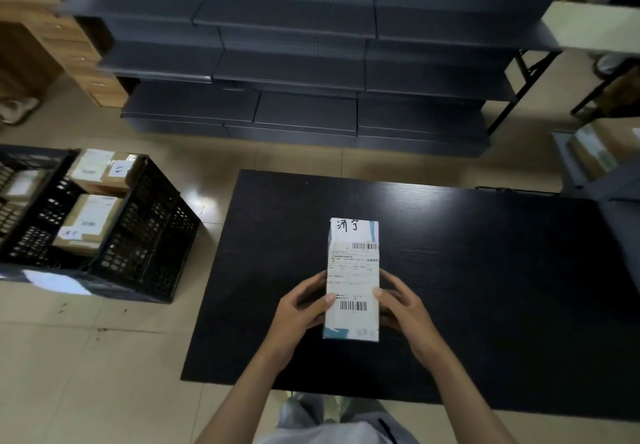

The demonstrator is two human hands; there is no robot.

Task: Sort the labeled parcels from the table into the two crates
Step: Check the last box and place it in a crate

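Observation:
A long white parcel (353, 270) with a shipping label, barcodes and handwritten characters at its far end is held over the black table (485, 270). My left hand (304, 308) grips its left side with the thumb on top. My right hand (401, 305) grips its right side the same way. Two black slatted crates stand on the floor to the left: the nearer crate (149, 228) holds several labeled cardboard parcels (90, 218), and the far-left crate (20, 197) is cut off by the frame edge and also shows parcels inside.
Dark grey metal shelving (294, 62) fills the wall behind the table. A wooden cabinet (69, 45) stands at the upper left. At the right edge a grey stand carries a cardboard box (595, 152). Beige tiled floor lies between table and crates.

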